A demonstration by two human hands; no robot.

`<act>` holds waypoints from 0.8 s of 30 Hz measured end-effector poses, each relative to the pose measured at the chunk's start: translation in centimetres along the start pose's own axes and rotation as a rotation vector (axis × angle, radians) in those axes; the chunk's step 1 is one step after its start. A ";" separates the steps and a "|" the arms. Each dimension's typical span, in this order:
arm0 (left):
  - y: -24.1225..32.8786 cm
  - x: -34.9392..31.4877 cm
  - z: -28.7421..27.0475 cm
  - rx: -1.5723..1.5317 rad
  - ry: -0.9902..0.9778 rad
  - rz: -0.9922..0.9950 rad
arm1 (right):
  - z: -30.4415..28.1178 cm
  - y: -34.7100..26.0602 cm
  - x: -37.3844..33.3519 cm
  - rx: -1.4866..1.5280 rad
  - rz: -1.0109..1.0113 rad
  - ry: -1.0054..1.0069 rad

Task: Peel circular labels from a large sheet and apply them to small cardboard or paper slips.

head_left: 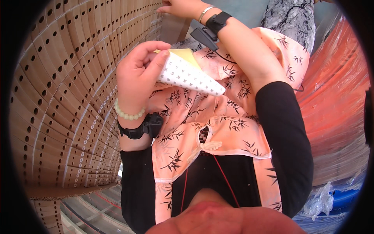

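Observation:
My left hand [140, 74] is closed, pinching a yellow-and-white sheet [191, 78] between thumb and fingers. The sheet is curled to a point, its white face covered in small repeated dark print, with plain yellow showing behind. It hangs over my lap, in front of the pink apron [179, 134]. At the top edge my right hand [183, 7] reaches across to the left, away from the sheet. Its visible fingers are stretched toward the cardboard stack [74, 89]; the rest is cut off by the picture's edge.
The tall cardboard stack, full of round holes, rises along my left side. To the right stands a load wrapped in clear film, red [331, 78] above and blue [346, 199] below. A black device [204, 38] hangs by my right wrist, with a cable.

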State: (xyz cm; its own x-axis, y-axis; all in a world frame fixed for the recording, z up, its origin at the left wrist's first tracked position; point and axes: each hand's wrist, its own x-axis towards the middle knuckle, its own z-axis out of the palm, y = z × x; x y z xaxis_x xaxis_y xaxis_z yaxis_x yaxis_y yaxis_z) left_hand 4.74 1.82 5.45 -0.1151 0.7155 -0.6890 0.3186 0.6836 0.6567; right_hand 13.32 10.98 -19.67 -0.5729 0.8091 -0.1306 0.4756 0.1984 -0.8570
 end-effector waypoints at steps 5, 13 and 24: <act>-1.5 -0.1 -1.4 0.066 0.226 0.243 | -9.7 -5.8 -3.7 0.971 0.224 -0.412; -1.0 0.1 -0.9 0.068 0.322 0.354 | -11.7 -8.6 -8.3 0.753 -0.094 -0.267; -1.2 0.6 -1.7 0.566 0.110 0.345 | -10.4 -8.9 -8.6 0.530 -0.203 -0.167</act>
State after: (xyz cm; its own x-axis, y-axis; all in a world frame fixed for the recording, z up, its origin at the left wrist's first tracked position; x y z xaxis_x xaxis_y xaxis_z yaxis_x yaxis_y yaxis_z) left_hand 2.66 1.71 4.75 -0.0037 0.9107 -0.4131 0.7949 0.2533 0.5513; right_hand 20.99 8.02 -5.75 -0.7357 0.6770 0.0218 -0.0278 0.0020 -0.9996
